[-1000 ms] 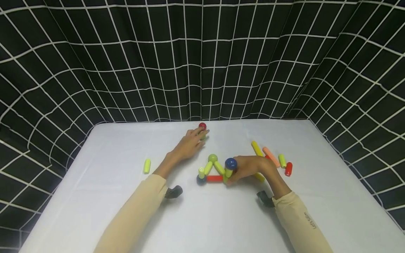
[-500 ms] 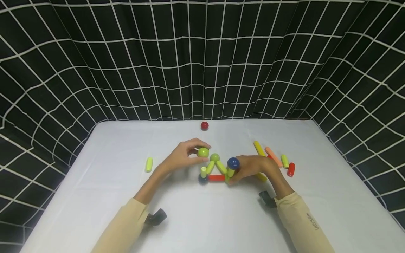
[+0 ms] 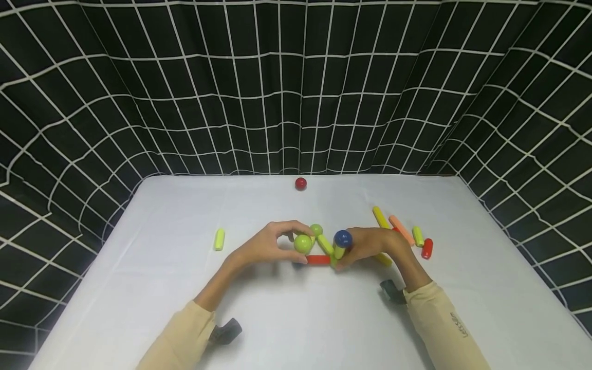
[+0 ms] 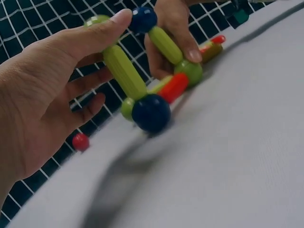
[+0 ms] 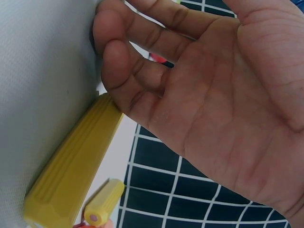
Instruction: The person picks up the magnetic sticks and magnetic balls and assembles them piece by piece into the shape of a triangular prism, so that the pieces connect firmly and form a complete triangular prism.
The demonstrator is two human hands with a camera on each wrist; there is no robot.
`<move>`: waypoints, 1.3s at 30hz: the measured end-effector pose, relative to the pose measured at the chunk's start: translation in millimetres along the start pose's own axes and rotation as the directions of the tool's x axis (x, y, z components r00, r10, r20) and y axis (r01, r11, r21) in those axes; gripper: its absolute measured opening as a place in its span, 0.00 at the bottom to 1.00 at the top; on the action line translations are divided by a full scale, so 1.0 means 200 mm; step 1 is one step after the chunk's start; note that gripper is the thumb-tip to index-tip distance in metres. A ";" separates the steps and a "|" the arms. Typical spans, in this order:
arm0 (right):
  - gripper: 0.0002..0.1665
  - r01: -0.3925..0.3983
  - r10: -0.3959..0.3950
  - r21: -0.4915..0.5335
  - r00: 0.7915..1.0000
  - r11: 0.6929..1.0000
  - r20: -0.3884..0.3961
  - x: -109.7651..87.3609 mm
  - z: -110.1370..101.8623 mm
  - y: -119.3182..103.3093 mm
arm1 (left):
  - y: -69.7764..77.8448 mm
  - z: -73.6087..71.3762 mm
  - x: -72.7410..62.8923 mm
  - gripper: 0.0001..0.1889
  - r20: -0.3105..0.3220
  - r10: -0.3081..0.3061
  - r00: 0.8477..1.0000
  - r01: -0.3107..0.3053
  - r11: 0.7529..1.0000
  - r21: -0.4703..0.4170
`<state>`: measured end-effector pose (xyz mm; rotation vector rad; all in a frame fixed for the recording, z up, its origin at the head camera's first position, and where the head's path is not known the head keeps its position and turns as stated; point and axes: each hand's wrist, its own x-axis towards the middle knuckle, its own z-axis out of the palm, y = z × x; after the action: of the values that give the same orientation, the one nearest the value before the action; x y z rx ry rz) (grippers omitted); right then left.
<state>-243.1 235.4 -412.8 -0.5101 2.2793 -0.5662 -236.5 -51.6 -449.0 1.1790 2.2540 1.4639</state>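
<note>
White table (image 3: pixel 296 324), ball-and-rod frame near its middle, well in from the far edge and both side edges.

Left hand (image 3: pixel 268 245): thumb and fingers pinch a bright green ball (image 3: pixel 302 244). The ball is at the upper end of an upright lime rod (image 4: pixel 126 73); the thumb hides the join, so cannot tell whether it is seated. The rod's foot is on a dark blue ball (image 4: pixel 151 114), the frame's left near corner.

Right hand (image 3: pixel 370 240): grasps the frame's right near corner, thumb pressed to a base green ball (image 4: pixel 190 73). In the right wrist view the fingers curl, their hold out of sight. A second upright rod (image 4: pixel 165 45) rises from this corner, capped by a glossy blue ball (image 3: pixel 343 239).

Red crosspiece (image 3: pixel 318 260) joins the two near corners. Rear corner: a rear green ball (image 3: pixel 316 229), on the far-edge side, with a slanting lime rod (image 3: pixel 325 244) running to the right-hand corner.

Loose pieces: red ball (image 3: pixel 301 184) close to the far edge, about midway between the far corners. Lone lime stick (image 3: pixel 219 239) toward the left edge, well apart from the left hand. Toward the right edge, a scatter: yellow stick (image 3: pixel 381 217), orange stick (image 3: pixel 401 229), short lime stick (image 3: pixel 418 236), short red stick (image 3: pixel 427 248). Long ribbed yellow piece (image 5: pixel 71 166) just beside the right hand's curled fingers; contact unclear.

Black, white-gridded curtain (image 3: pixel 296 92) behind the far edge.
</note>
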 end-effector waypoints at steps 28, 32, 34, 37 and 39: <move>0.32 -0.488 0.478 0.047 0.825 0.872 -0.300 -0.40 -0.26 0.45 | -0.26 0.10 -0.04 0.14 -0.072 -0.002 0.997 -0.002 0.998 -0.056; 0.31 -0.471 0.463 0.046 0.837 0.881 -0.292 -0.34 -0.24 0.52 | -0.26 0.10 -0.04 0.13 -0.075 0.005 0.997 -0.009 0.999 -0.052; 0.31 -0.458 0.446 0.035 0.843 0.888 -0.301 -0.32 -0.24 0.53 | -0.26 0.10 -0.04 0.13 -0.075 -0.001 0.997 -0.003 0.999 -0.054; 0.33 -0.460 0.446 0.031 0.840 0.887 -0.309 -0.32 -0.24 0.54 | -0.26 0.11 -0.04 0.13 -0.077 -0.012 0.997 0.007 0.998 -0.061; 0.31 -0.467 0.452 0.026 0.838 0.884 -0.306 -0.33 -0.24 0.55 | -0.25 0.11 -0.04 0.14 -0.078 -0.021 0.997 0.016 0.998 -0.065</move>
<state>-255.3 371.4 -402.9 0.1285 2.5924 -0.3594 -245.2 -52.0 -503.5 1.0969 2.2436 1.5899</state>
